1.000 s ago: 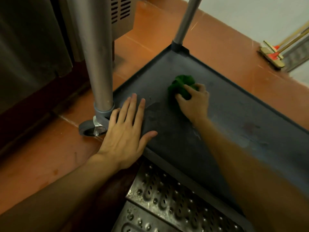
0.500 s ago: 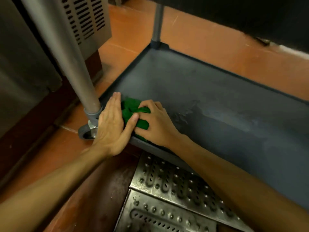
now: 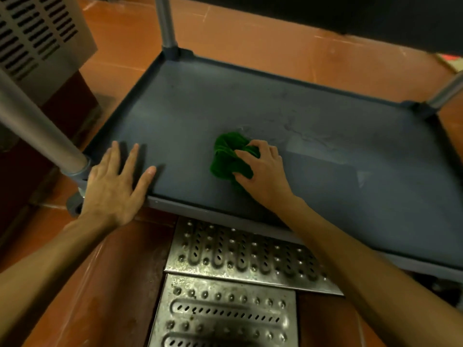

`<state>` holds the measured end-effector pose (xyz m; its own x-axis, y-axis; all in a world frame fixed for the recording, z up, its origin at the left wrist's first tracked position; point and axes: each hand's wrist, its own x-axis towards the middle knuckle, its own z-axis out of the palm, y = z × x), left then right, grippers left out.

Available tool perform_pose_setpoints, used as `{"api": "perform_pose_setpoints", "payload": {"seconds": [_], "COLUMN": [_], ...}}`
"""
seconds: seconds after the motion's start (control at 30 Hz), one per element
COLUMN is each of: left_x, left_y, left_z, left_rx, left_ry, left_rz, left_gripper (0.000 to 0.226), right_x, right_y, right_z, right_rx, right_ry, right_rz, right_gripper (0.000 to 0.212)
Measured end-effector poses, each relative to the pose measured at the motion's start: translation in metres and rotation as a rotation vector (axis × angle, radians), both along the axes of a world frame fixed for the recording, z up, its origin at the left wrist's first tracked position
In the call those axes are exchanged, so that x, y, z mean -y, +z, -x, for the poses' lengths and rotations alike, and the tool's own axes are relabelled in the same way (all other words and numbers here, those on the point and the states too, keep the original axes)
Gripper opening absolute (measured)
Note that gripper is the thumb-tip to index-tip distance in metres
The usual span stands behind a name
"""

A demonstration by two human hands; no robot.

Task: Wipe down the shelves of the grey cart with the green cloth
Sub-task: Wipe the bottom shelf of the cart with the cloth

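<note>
Cleaning under way at the grey cart [image 3: 215, 212]: on the bottom shelf [image 3: 200, 103], the right hand [image 3: 263, 171] grasps the bunched green cloth [image 3: 226, 156]. Its fingers are curled over the wad, pressing it onto the panel a little to the 9 o'clock side of centre. The left hand [image 3: 115, 181] is released, with fingers straight and spread. It lies flat across the near rim at the shelf's 8 o'clock corner, just beside the corner post [image 3: 37, 131] and near the caster [image 3: 74, 205]. A pale, dull smear [image 3: 313, 145] shows at 3 o'clock from the cloth and runs toward the right end; the panel toward 9 and 11 o'clock reads darker and more even. The step in hand looks to be the wiping of this lowest shelf, apparently partway done. Doing it well would likely mean flattening the wad so more cloth meets the panel and pushing long, overlapping strokes toward 3 o'clock through the smear. The raised rim and the corners at 11 and 2 o'clock, where grime tends to gather, would come after that. The braced left hand seems useful, since the wheeled cart could roll on the orange tiled floor [image 3: 250, 41] under a hard stroke. The upper shelf [image 3: 325, 13] overhangs at 12 o'clock, so reach at the back may be cramped. Perforated metal drain covers [image 3: 238, 261] lie at 6 o'clock.
</note>
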<state>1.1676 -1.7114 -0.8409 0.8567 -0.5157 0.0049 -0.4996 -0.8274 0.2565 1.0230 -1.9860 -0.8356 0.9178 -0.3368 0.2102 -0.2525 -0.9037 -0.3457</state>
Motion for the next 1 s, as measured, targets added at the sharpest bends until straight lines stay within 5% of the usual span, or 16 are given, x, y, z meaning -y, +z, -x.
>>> {"api": "perform_pose_setpoints", "payload": {"seconds": [0.17,0.37,0.53,0.67,0.83,1.0], "left_x": [-0.001,0.005,0.062,0.099,0.101,0.103], "left_y": [0.001,0.007,0.016,0.009,0.001,0.000], "left_z": [-0.005,0.001,0.026,0.037,0.030,0.031], "left_rx": [-0.004,0.024,0.123,0.143,0.047,-0.031], "left_ry": [-0.028,-0.073,-0.215,-0.334,-0.366,-0.389], "left_rz": [-0.149,-0.270,0.103,0.136,0.089,0.054], "left_gripper": [0.075,0.096,0.081,0.075,0.081,0.086], "right_x": [0.038,0.052,0.069,0.106,0.151,0.148], "right_y": [0.002,0.009,0.028,0.032,0.019,0.004], "right_z": [0.036,0.054,0.100,0.168,0.219,0.185], "right_rx": [-0.021,0.066,0.448,0.545,0.321,0.090], "right_ry": [-0.124,-0.123,-0.206,-0.430,-0.721,-0.787], "right_rz": [0.016,-0.238,-0.388,-0.390,-0.285,-0.176], "right_gripper": [0.050,0.048,0.041,0.041,0.046,0.062]}}
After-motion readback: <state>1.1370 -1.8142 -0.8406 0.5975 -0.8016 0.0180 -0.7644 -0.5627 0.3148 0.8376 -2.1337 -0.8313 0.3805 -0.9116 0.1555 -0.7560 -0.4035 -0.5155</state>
